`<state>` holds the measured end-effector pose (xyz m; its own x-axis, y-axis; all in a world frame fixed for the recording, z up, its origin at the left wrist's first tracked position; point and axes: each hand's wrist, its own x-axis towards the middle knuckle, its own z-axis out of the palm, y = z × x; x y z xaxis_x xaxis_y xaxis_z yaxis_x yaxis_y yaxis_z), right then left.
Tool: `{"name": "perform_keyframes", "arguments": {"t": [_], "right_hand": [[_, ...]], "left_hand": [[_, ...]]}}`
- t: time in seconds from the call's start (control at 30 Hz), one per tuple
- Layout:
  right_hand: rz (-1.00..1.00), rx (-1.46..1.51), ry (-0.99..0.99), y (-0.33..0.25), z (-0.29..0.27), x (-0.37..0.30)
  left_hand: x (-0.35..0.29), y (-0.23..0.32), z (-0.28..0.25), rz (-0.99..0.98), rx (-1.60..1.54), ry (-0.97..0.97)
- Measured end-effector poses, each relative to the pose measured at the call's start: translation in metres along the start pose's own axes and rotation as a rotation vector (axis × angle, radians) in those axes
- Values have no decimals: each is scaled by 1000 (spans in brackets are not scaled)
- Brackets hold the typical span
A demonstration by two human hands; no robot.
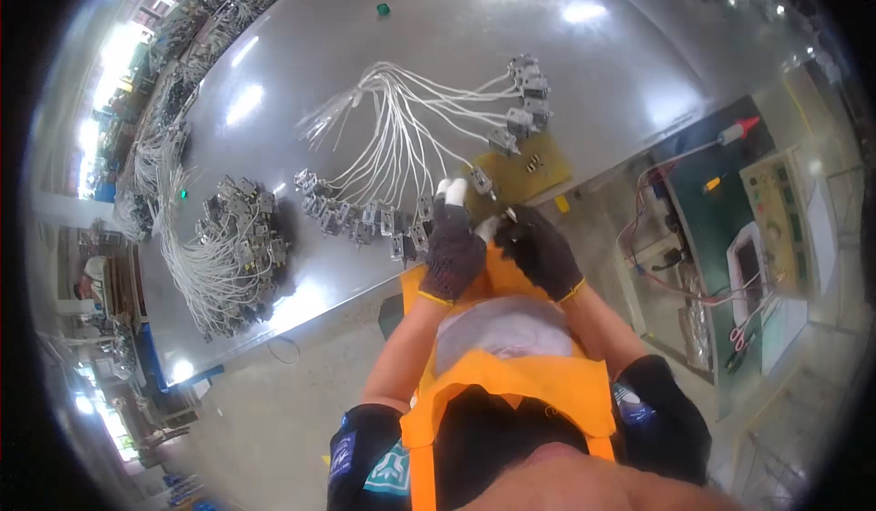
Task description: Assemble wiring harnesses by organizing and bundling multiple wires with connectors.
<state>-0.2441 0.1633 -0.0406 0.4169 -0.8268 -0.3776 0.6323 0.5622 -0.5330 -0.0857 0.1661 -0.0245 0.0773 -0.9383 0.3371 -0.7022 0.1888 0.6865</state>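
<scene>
My left hand (pixel 453 248), in a dark glove with white fingertips, rests at the table's near edge beside a row of small grey metal parts with white wires (pixel 365 214). My right hand (pixel 538 248), also in a dark glove, is closed around a small white piece at its fingertips, just beside the left hand. A fan of white wires (pixel 401 119) runs from those parts to a bundled end (pixel 324 119) and to more grey parts (pixel 525 100) further back. A brown board (pixel 525 173) lies just beyond my hands.
A heap of similar wired parts (pixel 233 246) lies at the left on the grey metal table (pixel 438 36). More bundles line the far left edge (pixel 155 146). A green test device (pixel 748 237) with red leads stands right. A small green object (pixel 383 8) sits far back. Another person (pixel 91 278) is at the far left.
</scene>
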Motion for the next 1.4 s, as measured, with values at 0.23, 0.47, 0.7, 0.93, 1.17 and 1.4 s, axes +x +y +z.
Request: {"name": "perform_keyframes", "arguments": {"t": [0.23, 0.47, 0.7, 0.93, 1.17, 1.4], "right_hand": [[-559, -676, -40, -37, -3, 68], [-568, -685, 261, -45, -26, 77], [-268, -506, 139, -32, -18, -3], [-536, -863, 73, 1, 8, 9], [-1413, -1537, -103, -18, 8, 21], [-68, -217, -53, -6, 7, 18]], "left_hand": [[6, -19, -3, 63, -73, -181], [24, -4, 14, -216, -673, -13], [40, -19, 21, 7, -78, -133], [44, -27, 16, -178, -344, -232], [45, -38, 31, -126, -280, -140], [43, -27, 29, -166, -429, -67]]}}
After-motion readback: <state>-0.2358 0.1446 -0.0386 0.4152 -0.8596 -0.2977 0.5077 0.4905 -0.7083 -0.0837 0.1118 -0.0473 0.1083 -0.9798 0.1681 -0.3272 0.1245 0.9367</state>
